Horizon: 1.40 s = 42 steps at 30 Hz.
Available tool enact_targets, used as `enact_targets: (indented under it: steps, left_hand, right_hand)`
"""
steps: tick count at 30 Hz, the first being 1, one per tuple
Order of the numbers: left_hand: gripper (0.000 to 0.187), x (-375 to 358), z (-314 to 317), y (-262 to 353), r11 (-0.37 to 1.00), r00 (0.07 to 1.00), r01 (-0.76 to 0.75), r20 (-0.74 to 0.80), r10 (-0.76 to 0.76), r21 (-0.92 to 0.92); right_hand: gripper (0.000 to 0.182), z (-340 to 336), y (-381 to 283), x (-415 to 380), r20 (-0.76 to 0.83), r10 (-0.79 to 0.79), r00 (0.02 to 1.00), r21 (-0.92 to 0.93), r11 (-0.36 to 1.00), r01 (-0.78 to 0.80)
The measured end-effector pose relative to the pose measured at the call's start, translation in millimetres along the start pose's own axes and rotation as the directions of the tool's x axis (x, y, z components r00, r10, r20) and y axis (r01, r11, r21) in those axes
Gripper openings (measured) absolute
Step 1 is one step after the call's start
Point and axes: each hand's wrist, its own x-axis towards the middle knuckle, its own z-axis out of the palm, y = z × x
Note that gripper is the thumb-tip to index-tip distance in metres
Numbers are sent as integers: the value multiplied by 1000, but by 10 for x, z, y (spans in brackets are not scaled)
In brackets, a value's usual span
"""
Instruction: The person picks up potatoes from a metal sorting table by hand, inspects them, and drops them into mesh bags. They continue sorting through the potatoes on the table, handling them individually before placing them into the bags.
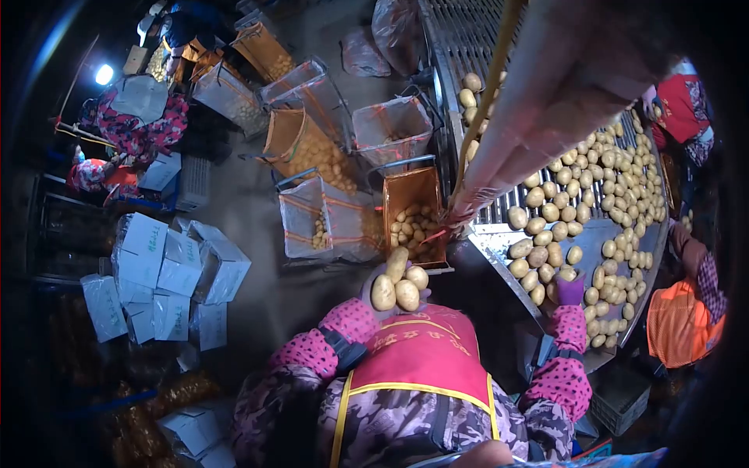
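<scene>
My left hand, in a pale purple glove, is cupped under several potatoes in front of my red apron. One long potato rests on top of the others, pointing away from me. My right hand, in a purple glove, is at the near edge of the sorting table. Its fingers are closed round a potato that is partly hidden by the glove. Many loose potatoes cover the table beyond it.
An orange-lined bin partly filled with potatoes stands just past my left hand. Several mesh bags on frames are beside it. A plastic sheet hangs over the table. White boxes are stacked left. Other people are at both sides.
</scene>
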Motion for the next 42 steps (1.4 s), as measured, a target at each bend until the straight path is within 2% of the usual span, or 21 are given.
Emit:
enact_targets:
  steps: [3, 4, 5, 7, 8, 12, 15, 16, 18, 20, 21, 22, 24, 25, 30, 33, 36, 37, 39, 40, 42]
  left_hand:
    - [44, -124, -77, 212, 946, 961, -184, -155, 230, 266]
    - [47, -127, -127, 223, 866, 929, -260, -133, 345, 427]
    - [49, -122, -163, 225, 754, 884, -316, -109, 454, 576]
    - [50, -58, -181, 129, 568, 777, -384, -77, 625, 728]
    - [51, -10, -151, 69, 531, 754, -400, -61, 653, 747]
    - [53, 121, -50, -53, 682, 856, -428, 24, 517, 593]
    - [55, 248, 169, -214, 994, 978, -95, 189, 84, 53]
    - [56, 290, 241, -267, 991, 965, 81, 256, -52, -104]
    - [58, 306, 323, -295, 933, 926, 278, 321, -197, -228]
    - [62, 213, 231, -190, 985, 958, 125, 274, -87, -123]
    - [63, 183, 198, -180, 999, 962, 8, 271, 1, -33]
    - [62, 204, 127, -227, 974, 931, -190, 336, 140, 121]
    - [61, 292, -58, -346, 746, 787, -560, 511, 344, 360]
    - [61, 281, -69, -344, 700, 782, -591, 496, 377, 401]
    - [62, 24, 77, -207, 747, 858, -509, 325, 398, 427]
    - [62, -106, 82, -91, 825, 880, -456, 305, 364, 333]
    - [63, -230, 58, -32, 870, 886, -426, 309, 346, 248]
    - [63, -257, 49, -36, 878, 884, -422, 316, 344, 225]
    - [63, -309, 17, -46, 887, 876, -423, 335, 347, 184]
    - [63, -318, -12, -40, 894, 873, -419, 340, 349, 159]
    - [64, -332, -100, -18, 907, 867, -411, 349, 357, 93]
  right_hand:
    - [71, 43, 5, 67, 52, 93, 994, 304, 947, -105]
    - [66, 3, -123, -105, 114, 157, 981, 469, 862, -193]
    - [60, -158, -864, -627, 182, 212, 960, 611, 740, -280]
    - [50, -180, -1462, -1192, 368, 99, 925, 776, 515, -364]
    - [48, 59, -1211, -1292, 531, 65, 845, 795, 307, -523]
    - [42, 656, -1376, -1792, 814, -50, 578, 579, 145, -803]
    - [43, 839, -1531, -2008, 832, -154, 533, 555, 217, -803]
    - [44, 863, -1628, -2022, 858, -136, 495, 512, 181, -839]
    - [48, 725, -1933, -2058, 810, -269, 520, 585, 313, -749]
    - [54, 717, -2027, -2058, 780, -374, 502, 625, 420, -659]
    - [59, 748, -2041, -2081, 790, -380, 481, 607, 377, -700]
    - [60, 756, -2086, -2095, 795, -374, 478, 603, 388, -697]
    - [62, 742, -2196, -2090, 802, -361, 477, 595, 410, -691]
    - [62, 717, -2280, -2082, 808, -353, 472, 587, 412, -697]
    - [57, 852, -2407, -2032, 838, -280, 469, 546, 426, -721]
    - [51, 1100, -2383, -1951, 779, -338, 528, 561, 752, -345]
    - [42, 1483, -2420, -1852, 736, -356, 576, 637, 653, -410]
    - [36, 1567, -2519, -1761, 659, -441, 609, 667, 716, -203]
    - [35, 1846, -2525, -1776, 639, -410, 651, 655, 734, -181]
    - [42, 1911, -2487, -1738, 676, -354, 646, 593, 782, -192]
    - [50, 1698, -2665, -1870, 728, -519, 448, 618, 780, -101]
